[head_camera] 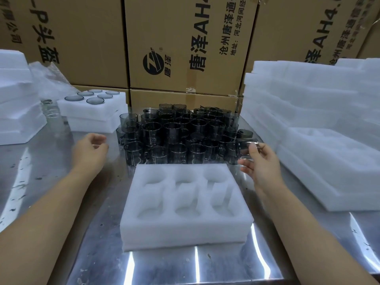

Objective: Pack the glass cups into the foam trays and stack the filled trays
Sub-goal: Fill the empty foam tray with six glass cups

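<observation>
Glass cups (178, 136) stand bunched together on the bench (205, 264), dark and handled, touching one another, just behind an empty foam tray (185, 229) whose six pockets all show bare. From my feed, the right hand (263, 163) is spread, thumb up and fingers fanned, at the outermost cup (243, 147) on the right edge of the bunch. Blur keeps me from saying whether it touches the glass. The left hand (90, 149) hovers off the bunch's left side, fingers loosely curled and holding nothing.

A filled tray (67, 108) sits far left on other foam, and a stack of spare trays (308, 120) rises on the right.

My worry is the crowding. Lifting an edge cup at a slant could catch its handle on a neighbour and tip or chip glass. The pockets look shaped with a slot for the handle, so a cup lowered with its handle the wrong way would likely sit proud and rock once another tray is stacked on it. I would also expect the light foam to skate on the slick metal if a cup is pressed in one-handed.
</observation>
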